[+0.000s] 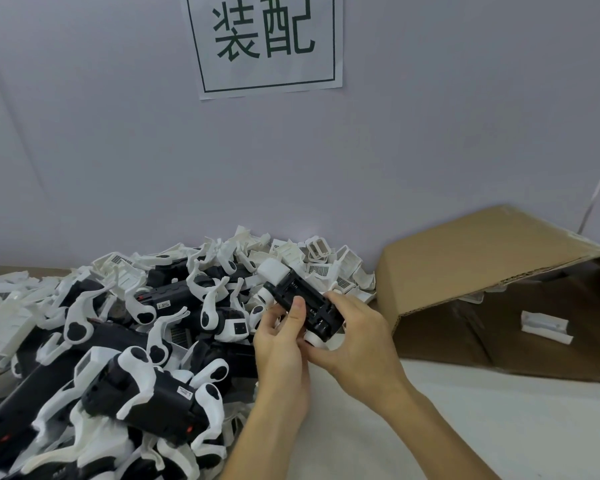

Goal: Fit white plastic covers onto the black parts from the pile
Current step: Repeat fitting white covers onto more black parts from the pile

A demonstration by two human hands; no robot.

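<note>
A black part [303, 308] is held above the table [482, 427] at the centre of the view, tilted with its far end toward 11 o'clock; a white plastic cover [273, 270] is seen on that far end, and a white round piece shows at its near end, at about 5 o'clock; whether the cover is fully seated cannot be told. The pile [118, 341] of black parts and white covers is spread from 9 o'clock down to 7 o'clock and is banked against the pale wall [395, 150] at 11 o'clock, its near edge lying just beside the left forearm; loose white covers are heaped behind the held part at 12 o'clock. A cardboard box [482, 271] lying on its side is set at 3 o'clock, its open mouth facing the viewer and its raised flap edge near the right hand; a single white cover is seen inside it. Bare white tabletop is left between 4 and 6 o'clock, bounded by the pile on one side and the box on the other. A printed sign [267, 43] is fixed to the wall at 12 o'clock. The left hand [281, 351] is raised from 6 o'clock, its thumb pressed on top of the part and its fingers curled beneath; the right hand [357, 337] is brought in from 5 o'clock, its fingers wrapped round the near end of the part from the right side.
</note>
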